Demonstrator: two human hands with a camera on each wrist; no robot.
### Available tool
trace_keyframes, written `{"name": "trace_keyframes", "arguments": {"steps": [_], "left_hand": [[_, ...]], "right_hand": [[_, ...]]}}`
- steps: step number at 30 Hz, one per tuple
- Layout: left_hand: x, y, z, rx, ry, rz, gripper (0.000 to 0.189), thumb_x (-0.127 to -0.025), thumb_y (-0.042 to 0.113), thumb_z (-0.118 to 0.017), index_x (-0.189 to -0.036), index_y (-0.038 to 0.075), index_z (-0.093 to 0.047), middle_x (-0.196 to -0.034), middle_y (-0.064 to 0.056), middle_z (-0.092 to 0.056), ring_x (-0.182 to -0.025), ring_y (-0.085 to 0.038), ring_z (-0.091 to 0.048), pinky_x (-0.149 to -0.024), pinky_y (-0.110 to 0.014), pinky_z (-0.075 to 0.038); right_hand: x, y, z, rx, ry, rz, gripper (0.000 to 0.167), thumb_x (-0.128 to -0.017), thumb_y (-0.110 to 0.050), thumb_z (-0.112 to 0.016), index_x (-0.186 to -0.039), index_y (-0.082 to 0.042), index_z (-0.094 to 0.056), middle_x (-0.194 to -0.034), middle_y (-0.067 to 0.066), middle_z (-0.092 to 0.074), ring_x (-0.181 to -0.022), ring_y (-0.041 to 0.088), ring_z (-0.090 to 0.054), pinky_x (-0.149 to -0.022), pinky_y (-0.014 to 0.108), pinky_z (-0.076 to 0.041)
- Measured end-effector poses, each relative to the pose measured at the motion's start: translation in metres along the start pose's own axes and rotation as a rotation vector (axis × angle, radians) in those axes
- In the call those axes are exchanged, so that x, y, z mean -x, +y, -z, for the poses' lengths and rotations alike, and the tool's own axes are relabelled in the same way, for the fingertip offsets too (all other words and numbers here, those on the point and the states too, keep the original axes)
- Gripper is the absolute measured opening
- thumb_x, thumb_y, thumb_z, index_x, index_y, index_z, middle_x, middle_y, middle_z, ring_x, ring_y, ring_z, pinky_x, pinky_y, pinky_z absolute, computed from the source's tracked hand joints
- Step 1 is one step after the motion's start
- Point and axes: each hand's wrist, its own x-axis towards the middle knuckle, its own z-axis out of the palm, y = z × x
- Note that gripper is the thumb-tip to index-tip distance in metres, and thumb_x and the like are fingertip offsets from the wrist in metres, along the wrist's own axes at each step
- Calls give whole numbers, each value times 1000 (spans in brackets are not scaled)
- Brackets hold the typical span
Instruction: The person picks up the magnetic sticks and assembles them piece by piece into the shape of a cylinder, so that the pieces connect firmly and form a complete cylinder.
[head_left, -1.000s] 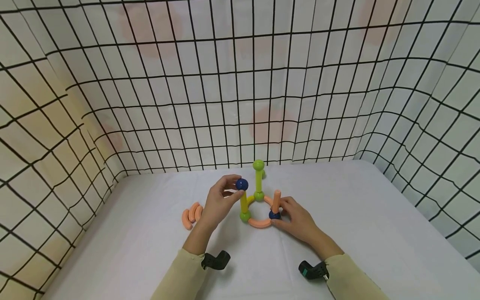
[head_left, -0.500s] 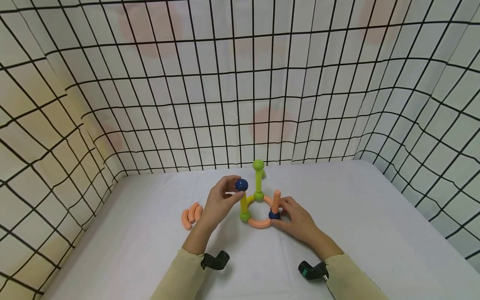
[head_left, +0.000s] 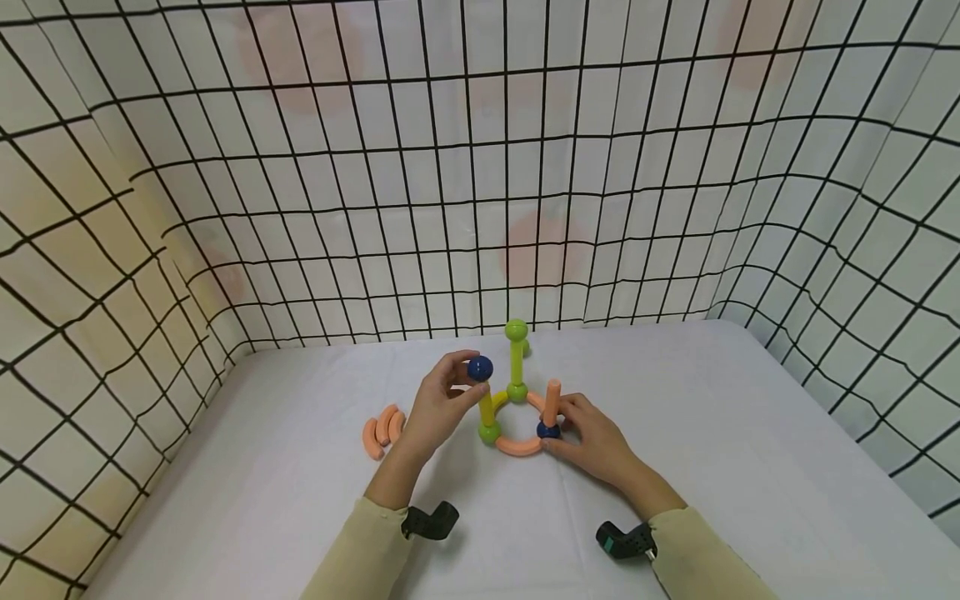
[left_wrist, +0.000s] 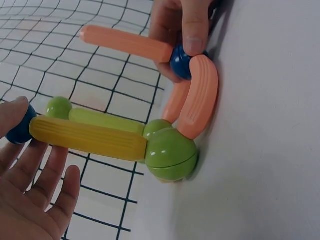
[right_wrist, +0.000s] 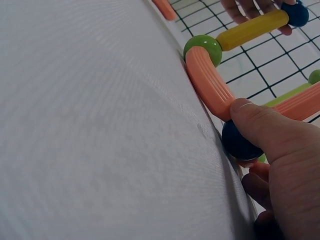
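My left hand (head_left: 442, 402) pinches a blue ball (head_left: 480, 368) between thumb and fingers, at the top of an upright yellow stick (left_wrist: 87, 137). That stick rises from a green ball (left_wrist: 171, 154) on the table. My right hand (head_left: 597, 437) grips a second blue ball (right_wrist: 241, 141) low on the table, its thumb also against the curved orange piece (right_wrist: 210, 82). An orange stick (head_left: 552, 402) stands up from this ball. Curved orange pieces and a yellow one join the balls into a ring. At its back, a light green stick (head_left: 517, 364) carries a green ball (head_left: 516, 331).
Several loose curved orange pieces (head_left: 384, 429) lie on the white table (head_left: 285, 517) left of my left hand. Another green ball (head_left: 526, 346) shows behind the light green stick. A black wire grid (head_left: 480, 208) over white cloth surrounds the table's back and sides.
The upper blue ball has shifted slightly left with my left fingers, and the yellow stick leans a little more that way. My right hand stays almost still.
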Motion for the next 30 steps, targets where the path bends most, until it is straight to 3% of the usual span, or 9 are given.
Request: {"name": "trace_keyframes", "arguments": {"steps": [9,19,30], "left_hand": [[0,-5,-1,9,-31,-6,41,-96,13,-67,-134,20,-56,-117,-2,-73,-108,-16,-65,-96,-35,-52],[-1,-5,-5,48,-43,-14,40,-96,9,-66,-133,18,-57,-115,-4,-74,-107,-17,-66,-93,-34,-51],[0,-3,-10,23,-39,-16,40,-95,10,-68,-133,19,-58,-114,-5,-74,-105,-19,-67,-94,-37,-51]], "right_hand": [[0,0,-1,5,-4,1,58,-85,-37,-79,-134,-12,-61,-127,3,-58,-102,16,-61,-86,41,-53],[0,-1,-1,5,-9,-6,58,-85,-37,-79,-134,-13,-61,-128,3,-58,-103,17,-61,-88,43,-53],[0,-3,1,-5,2,5,58,-85,-34,-80,-134,-11,-61,-126,3,-58,-101,16,-61,-86,40,-52]]}}
